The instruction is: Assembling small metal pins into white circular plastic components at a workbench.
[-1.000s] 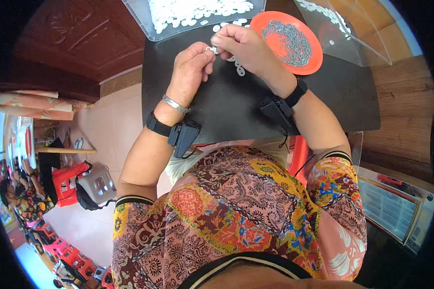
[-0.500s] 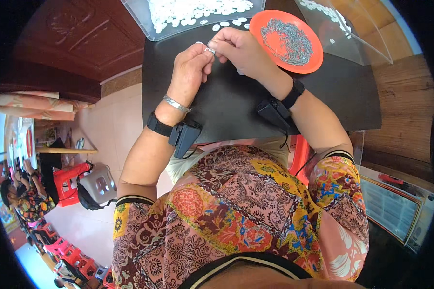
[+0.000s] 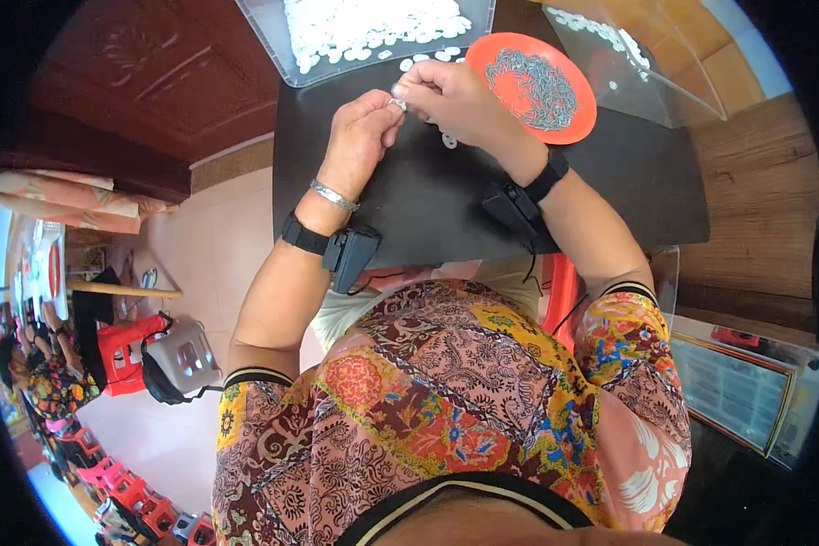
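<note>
Over the far part of the black table, both my hands meet at a small white plastic piece (image 3: 398,105). My left hand (image 3: 358,133) pinches it between thumb and fingers. The thumb and fingers of my right hand (image 3: 453,102) are closed right against the same piece; whether they hold something else small is hidden. Beneath my right palm lie loose white pieces with holes (image 3: 449,141). To the right of that hand, an orange-red plate (image 3: 578,130) bears many small grey screws (image 3: 555,91).
A clear plastic bin (image 3: 293,75) heaped with white oval pieces stands at the far edge, with several spilled beside it. More white pieces (image 3: 601,32) lie at the far right near a transparent panel (image 3: 692,96). Stools and another person (image 3: 50,369) show at left.
My hands stay together at the white piece, with slight shifts of the fingers. The view has moved a little, and loose pieces under my right palm now show more.
</note>
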The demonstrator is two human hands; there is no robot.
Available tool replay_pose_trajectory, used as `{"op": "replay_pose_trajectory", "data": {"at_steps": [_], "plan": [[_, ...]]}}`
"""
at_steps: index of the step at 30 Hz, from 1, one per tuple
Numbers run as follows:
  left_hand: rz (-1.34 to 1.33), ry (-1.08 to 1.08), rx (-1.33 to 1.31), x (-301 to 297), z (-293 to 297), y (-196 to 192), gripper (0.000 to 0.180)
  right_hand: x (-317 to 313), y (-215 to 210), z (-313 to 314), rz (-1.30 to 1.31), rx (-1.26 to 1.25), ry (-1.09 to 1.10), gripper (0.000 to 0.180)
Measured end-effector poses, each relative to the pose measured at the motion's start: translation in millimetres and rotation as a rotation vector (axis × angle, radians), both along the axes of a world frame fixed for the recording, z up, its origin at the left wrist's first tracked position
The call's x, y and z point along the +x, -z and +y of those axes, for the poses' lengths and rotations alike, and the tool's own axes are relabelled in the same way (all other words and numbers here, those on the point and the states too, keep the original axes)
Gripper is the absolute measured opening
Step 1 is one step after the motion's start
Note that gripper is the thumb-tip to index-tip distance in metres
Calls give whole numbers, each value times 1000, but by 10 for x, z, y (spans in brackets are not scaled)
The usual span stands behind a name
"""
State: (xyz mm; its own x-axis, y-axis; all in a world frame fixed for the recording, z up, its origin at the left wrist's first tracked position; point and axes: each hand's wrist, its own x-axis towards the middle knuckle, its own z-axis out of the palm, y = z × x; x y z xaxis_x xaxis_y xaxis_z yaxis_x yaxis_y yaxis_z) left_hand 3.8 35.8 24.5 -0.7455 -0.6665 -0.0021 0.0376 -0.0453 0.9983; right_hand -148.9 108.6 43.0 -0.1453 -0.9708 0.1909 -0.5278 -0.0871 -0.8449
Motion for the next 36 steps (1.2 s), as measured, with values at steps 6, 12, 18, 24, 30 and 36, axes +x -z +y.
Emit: {"op": "replay_pose_trajectory", "data": {"at_steps": [6, 12, 18, 24, 30, 36], "plan": [[135, -236, 34, 71, -221, -16, 21, -296, -124, -122, 175, -95, 196, 24], [265, -284, 122, 64, -279, -1, 21, -170, -77, -289, 591, 155, 99, 23], [165, -258, 119, 73, -243, -35, 20, 32, -54, -363, 726, 277, 124, 23], [185, -225, 105, 37, -226, 0, 20, -46, 69, -277, 552, 238, 119, 21], [267, -58, 234, 43, -194, 21, 18, -131, -23, -64, -331, 106, 51, 18], [333, 142, 277, -41, -89, 36, 18, -34, 95, -22, -598, -85, 88, 19]]}}
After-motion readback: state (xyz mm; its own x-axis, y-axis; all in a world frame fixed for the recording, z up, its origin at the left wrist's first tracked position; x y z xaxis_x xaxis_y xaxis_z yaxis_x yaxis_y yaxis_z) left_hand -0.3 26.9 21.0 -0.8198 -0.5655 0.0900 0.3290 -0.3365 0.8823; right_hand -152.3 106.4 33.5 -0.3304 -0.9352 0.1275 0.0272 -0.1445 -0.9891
